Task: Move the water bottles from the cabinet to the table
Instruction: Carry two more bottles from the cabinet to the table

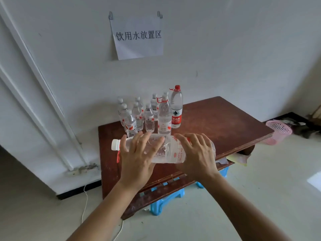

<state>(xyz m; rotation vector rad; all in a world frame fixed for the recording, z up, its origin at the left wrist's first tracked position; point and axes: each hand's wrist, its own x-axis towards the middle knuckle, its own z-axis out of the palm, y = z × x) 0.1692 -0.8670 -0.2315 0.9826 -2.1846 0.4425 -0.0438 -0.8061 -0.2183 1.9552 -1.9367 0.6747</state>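
Bottle [172,150] lies on its side over the table [217,122], white cap pointing left — left hand [139,153] wraps its neck end, right hand [198,153] its base end, fingers curled over it. Behind it more bottles [149,117] stand upright near the wall.

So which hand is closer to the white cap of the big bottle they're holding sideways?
The left. The left hand grips the big bottle just beside its white cap; the right hand holds the far end, near the base.
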